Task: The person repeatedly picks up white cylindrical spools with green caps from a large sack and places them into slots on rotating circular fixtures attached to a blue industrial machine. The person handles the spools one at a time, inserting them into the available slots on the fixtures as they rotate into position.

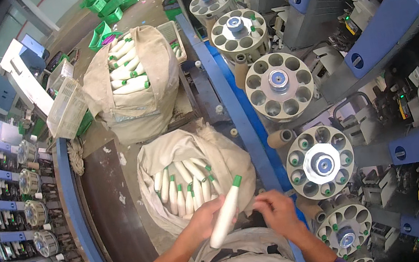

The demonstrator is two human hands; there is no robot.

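Observation:
My left hand (pixel 205 219) is closed round a white yarn bobbin (pixel 226 216) with a green tip, held slanting with the tip up and to the right. To the right of it, my right hand (pixel 278 212) is raised with its fingers curled in toward the thumb. Whatever the fingertips may pinch is too small to make out. Just beyond both hands stands an open cloth sack (pixel 156 158), holding several similar bobbins (pixel 195 191) with their green tips mostly up.
A second full cloth sack (pixel 136 115) stands farther off. Along the right runs a blue rail (pixel 233 92), then round bobbin magazines (pixel 279 80) with pockets on a winding machine (pixel 379 35). Another blue rail (pixel 77 205) bounds the left. Plastic crates (pixel 66 106) and green bins (pixel 109 2) stand behind.

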